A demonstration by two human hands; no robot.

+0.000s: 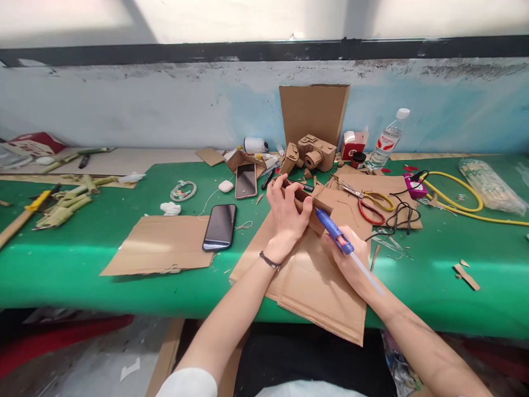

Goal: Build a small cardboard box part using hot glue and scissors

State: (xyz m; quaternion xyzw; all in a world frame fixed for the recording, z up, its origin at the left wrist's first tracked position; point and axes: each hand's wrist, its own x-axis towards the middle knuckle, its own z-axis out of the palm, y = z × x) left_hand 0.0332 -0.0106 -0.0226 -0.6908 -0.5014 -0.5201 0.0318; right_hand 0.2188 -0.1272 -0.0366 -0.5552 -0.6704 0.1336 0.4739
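Note:
My left hand (288, 212) grips a small open cardboard box (318, 214), fingers over its far wall and thumb at the near side. In my right hand (349, 256) is a blue hot glue gun (330, 229), with a clear glue stick (367, 274) poking out of its back end. The gun's nozzle meets or nearly meets the box's inner edge; whether it touches I cannot tell. Under both hands lie flat cardboard sheets (318, 292). Behind the box sits a cardboard model camera (317, 153).
Right of my hands are scissors (372, 201), a black cord (407, 207) and a purple power socket (415, 186). A water bottle (388, 138) stands at the back. Two phones (220, 227) and another cardboard sheet (161, 242) lie to the left on the green table (124, 298).

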